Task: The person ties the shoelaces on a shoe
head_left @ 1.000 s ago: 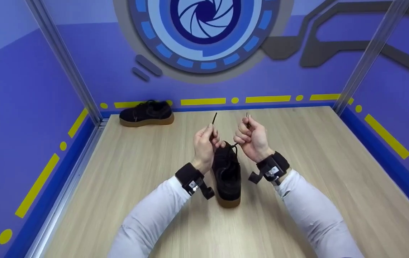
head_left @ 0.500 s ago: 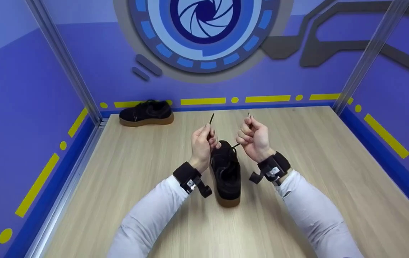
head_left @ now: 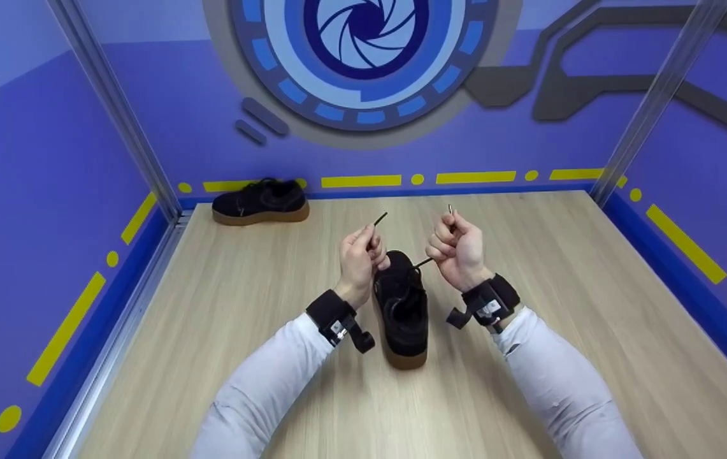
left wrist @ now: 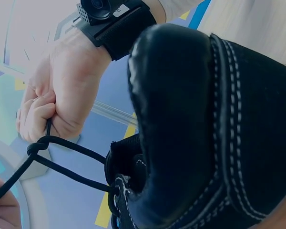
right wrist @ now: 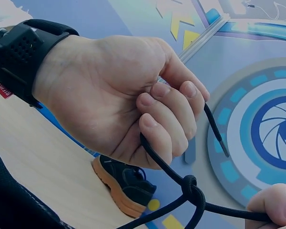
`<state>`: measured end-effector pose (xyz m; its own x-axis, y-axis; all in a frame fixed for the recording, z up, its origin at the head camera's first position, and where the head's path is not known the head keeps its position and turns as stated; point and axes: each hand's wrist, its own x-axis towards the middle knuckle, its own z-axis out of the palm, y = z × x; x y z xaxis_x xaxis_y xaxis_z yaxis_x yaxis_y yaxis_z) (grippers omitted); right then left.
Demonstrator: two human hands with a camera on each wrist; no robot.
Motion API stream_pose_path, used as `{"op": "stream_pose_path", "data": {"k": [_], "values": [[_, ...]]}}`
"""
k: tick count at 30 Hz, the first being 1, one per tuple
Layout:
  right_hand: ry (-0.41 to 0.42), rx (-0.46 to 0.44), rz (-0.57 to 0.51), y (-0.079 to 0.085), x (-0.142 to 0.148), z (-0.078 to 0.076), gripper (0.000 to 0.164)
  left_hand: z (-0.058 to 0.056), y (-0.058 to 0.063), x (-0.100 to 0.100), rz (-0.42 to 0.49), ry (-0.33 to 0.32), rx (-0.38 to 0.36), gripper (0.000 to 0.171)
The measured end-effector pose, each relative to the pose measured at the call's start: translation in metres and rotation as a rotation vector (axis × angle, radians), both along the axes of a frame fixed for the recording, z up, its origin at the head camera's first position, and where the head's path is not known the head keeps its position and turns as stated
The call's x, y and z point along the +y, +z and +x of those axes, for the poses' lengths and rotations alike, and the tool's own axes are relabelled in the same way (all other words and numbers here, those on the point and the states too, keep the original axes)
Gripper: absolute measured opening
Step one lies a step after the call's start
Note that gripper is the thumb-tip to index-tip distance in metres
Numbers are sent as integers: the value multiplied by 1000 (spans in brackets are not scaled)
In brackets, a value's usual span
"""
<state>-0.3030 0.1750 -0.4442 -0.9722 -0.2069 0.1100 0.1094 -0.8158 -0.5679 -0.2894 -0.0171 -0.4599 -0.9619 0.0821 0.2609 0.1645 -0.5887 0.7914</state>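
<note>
A black shoe [head_left: 406, 331] with a brown gum sole stands on the table, toe away from me. My left hand [head_left: 358, 258] curls round one end of its black shoelace [right wrist: 212, 121], whose tip pokes out past the thumb. The other end is gripped by my right hand [head_left: 460, 252], with the tip showing above its fingers. Between the hands, over the shoe's front, the lace crosses in a loose knot [right wrist: 189, 187]. The left wrist view shows the shoe heel [left wrist: 176, 119] up close and the right hand [left wrist: 62, 86] beyond the knot.
A second black shoe [head_left: 261, 203] with a brown sole sits at the table's back left, by the wall. Blue-purple panels [head_left: 165, 115] with yellow marks enclose the wooden table [head_left: 529, 268] at the back and both sides.
My right hand has moved slightly right, and the left slightly left, so the hands are farther apart with the lace ends. The left lace tip now leans more to the right. The shoes stay put.
</note>
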Motion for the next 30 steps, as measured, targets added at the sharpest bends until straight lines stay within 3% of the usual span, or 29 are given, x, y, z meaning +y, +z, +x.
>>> {"op": "stream_pose_path", "data": {"k": [16,30], "values": [[-16,-36,23,-6,7,-1,49,-4,-3,-7,-24,34,-46,43],[-37,53,97,-10,14,0,58,-4,-4,-12,-23,57,-70,44]]}}
